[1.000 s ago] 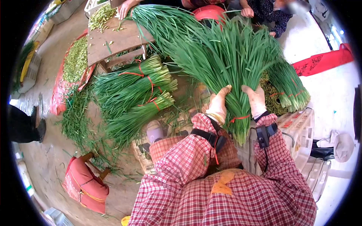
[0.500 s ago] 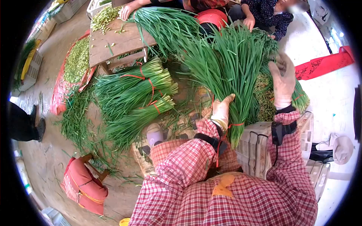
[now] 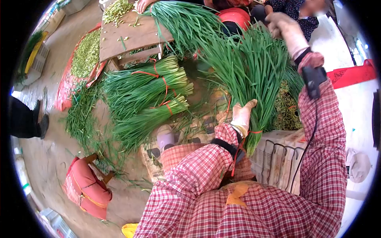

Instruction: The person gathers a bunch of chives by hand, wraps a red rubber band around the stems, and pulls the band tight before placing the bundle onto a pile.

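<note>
My left hand (image 3: 243, 115), in a pale glove, is closed around the lower part of a large bunch of long green stalks (image 3: 254, 71). A red band circles the bunch just below the hand, and its leaves fan out upward. My right hand (image 3: 281, 27), gloved too, is raised by the leaf tips at the upper right; motion blur smears its fingers. Several banded green bundles (image 3: 143, 87) lie on the floor left of the held bunch. Stacked stalks with brownish ends (image 3: 287, 109) show beneath my right arm.
A wooden table (image 3: 131, 35) at the upper left bears trimmings and stalks, with a person's hand on it. Another person sits at the top right. A plastic crate (image 3: 278, 158) stands under my arms. A cushioned stool (image 3: 87, 188) is lower left; a person's dark-clad leg is at far left.
My right hand has moved up and slightly left, to the leaf tips near the seated person. My left hand keeps its hold on the bunch. The whole view has shifted a little.
</note>
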`<state>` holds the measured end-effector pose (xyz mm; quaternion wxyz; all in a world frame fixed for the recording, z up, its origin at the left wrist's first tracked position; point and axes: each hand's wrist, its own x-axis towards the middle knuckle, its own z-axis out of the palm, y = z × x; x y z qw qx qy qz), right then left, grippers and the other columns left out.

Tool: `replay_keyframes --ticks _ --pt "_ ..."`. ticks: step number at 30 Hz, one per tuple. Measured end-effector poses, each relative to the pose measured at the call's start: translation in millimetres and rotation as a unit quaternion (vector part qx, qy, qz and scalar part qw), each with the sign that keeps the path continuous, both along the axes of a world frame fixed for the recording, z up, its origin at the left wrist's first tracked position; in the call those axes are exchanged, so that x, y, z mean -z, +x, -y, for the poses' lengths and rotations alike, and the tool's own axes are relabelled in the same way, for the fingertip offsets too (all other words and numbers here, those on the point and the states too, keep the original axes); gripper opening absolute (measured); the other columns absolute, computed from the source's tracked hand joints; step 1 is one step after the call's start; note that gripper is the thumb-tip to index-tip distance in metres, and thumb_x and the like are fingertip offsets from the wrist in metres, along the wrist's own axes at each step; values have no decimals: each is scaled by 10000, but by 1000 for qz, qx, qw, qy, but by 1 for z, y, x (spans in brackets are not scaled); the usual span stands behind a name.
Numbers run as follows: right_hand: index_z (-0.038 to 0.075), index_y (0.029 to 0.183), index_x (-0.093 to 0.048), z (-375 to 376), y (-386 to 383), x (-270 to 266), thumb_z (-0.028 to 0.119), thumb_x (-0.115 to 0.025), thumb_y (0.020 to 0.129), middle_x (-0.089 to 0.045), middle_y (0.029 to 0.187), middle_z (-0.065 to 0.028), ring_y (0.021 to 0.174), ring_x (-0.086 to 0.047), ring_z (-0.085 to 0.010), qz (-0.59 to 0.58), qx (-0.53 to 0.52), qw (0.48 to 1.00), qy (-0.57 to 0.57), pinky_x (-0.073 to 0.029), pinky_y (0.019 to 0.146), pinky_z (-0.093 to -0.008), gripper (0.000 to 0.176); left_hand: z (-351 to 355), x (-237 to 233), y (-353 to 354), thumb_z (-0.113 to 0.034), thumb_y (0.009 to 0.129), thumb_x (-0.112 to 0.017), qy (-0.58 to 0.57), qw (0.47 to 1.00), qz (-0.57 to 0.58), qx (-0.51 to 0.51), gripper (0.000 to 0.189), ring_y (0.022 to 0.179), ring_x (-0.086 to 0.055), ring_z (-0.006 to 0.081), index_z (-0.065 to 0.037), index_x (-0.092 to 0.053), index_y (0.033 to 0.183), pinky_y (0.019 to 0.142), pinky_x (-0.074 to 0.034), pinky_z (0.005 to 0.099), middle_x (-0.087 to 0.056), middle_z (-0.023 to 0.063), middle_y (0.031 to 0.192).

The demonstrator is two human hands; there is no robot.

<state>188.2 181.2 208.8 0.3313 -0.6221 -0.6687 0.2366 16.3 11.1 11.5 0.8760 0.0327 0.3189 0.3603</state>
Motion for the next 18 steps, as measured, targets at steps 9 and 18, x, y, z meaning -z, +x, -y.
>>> replay_keyframes --ticks 9,18 --pt "128 1068 -687 60 -157 36 357 -700 878 -672 834 -27 737 -637 -141 539 -93 832 -92 -549 714 -317 298 0 23 16 -103 825 -745 7 1000 3 -16 302 773 -677 243 18 -655 1086 688 -570 379 -707 122 959" --pt "69 1148 -646 28 -52 -32 238 -592 962 -635 941 20 745 -591 -61 -99 -14 995 0 -447 644 -200 257 -2 25 13 -104 788 -763 -33 999 27 -19 334 827 -682 272 28 -646 1072 757 -574 398 -699 132 981"
